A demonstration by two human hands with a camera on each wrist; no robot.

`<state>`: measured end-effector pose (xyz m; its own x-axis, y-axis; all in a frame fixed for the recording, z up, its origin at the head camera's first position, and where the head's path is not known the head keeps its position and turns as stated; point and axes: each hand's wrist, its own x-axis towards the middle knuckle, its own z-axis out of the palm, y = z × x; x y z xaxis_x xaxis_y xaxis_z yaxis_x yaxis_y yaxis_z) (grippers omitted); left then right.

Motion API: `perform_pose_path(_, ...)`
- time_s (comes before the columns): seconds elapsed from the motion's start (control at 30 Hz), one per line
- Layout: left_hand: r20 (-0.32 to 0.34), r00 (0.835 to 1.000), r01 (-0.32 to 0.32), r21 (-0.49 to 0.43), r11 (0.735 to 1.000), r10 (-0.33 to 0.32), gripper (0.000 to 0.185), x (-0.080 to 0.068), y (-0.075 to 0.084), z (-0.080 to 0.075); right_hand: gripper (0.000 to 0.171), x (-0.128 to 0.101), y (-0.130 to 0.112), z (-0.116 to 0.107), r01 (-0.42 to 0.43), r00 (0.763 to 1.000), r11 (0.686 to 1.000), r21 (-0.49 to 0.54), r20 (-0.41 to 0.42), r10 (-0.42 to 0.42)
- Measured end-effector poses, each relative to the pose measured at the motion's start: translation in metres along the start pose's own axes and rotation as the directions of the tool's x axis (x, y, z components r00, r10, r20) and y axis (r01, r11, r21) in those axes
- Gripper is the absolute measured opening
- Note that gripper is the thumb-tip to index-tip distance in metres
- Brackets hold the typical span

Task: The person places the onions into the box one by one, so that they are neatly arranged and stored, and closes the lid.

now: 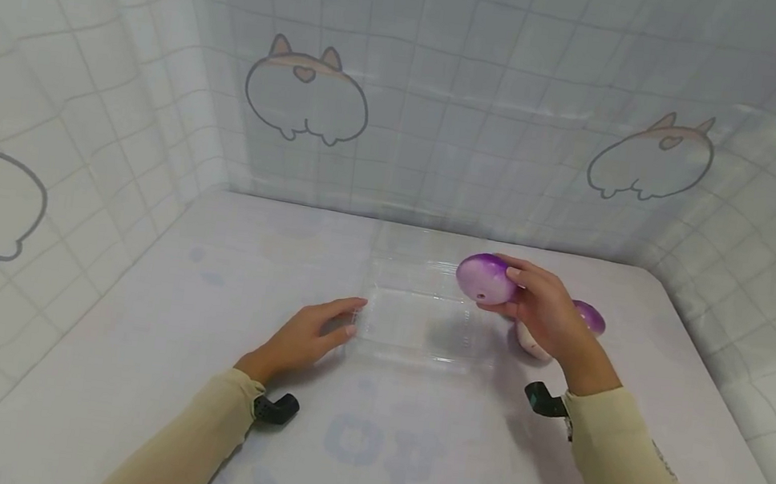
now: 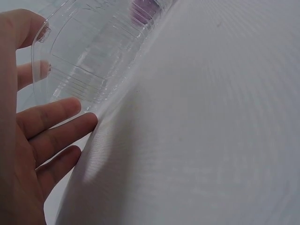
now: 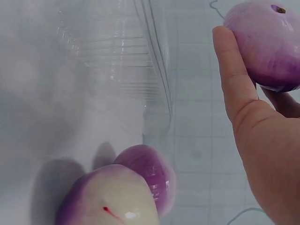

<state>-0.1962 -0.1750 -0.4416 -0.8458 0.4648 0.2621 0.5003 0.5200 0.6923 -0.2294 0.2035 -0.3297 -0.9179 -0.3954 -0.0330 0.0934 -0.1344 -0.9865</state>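
Observation:
My right hand [image 1: 550, 306] holds a glossy purple onion [image 1: 484, 278] up above the right side of a clear plastic box [image 1: 414, 326], thumb and fingers round it. In the right wrist view the same onion [image 3: 267, 44] shows a small dark spot on its pale end. My left hand [image 1: 307, 337] is at the box's left side, fingers spread and loosely straight. In the left wrist view, fingertips [image 2: 42, 68] show at the box's clear wall. Two more purple-and-white onions, a pale one [image 3: 112, 199] and a darker one [image 3: 149, 176], lie together to the right, partly hidden behind my right hand in the head view.
The box's clear lid [image 1: 423, 250] lies folded back toward the rear wall. A pale cloth [image 1: 196, 380] covers the tabletop. White grid-patterned curtains [image 1: 458, 146] with cartoon drawings close in the back and both sides.

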Motion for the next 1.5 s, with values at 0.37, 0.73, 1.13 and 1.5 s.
perform_pose_path(0.37, -0.001, 1.000, -0.010, 0.005, 1.000, 0.010, 0.050, 0.001, -0.004, 0.001, 0.054, 0.011, -0.005, 0.003, -0.019, 0.999, 0.997, -0.073, 0.037, 0.022)
perform_pose_path(0.73, 0.003, 1.000, -0.015, -0.002, 1.000, 0.015, 0.050, 0.002, -0.001, 0.001, 0.053, 0.026, -0.006, 0.006, -0.032, 0.995, 0.999, -0.021, 0.089, 0.034)
perform_pose_path(1.13, 0.000, 1.000, 0.006, 0.007, 1.000, -0.006, 0.050, 0.000, -0.001, -0.002, 0.053, 0.040, -0.005, 0.016, -0.021, 0.994, 0.946, -0.323, 0.096, 0.055)
perform_pose_path(1.5, -0.010, 0.999, -0.032, -0.007, 0.999, 0.032, 0.048, 0.001, -0.004, 0.001, 0.060, 0.053, 0.009, 0.029, 0.084, 0.978, 0.900, -0.427, 0.208, 0.007)
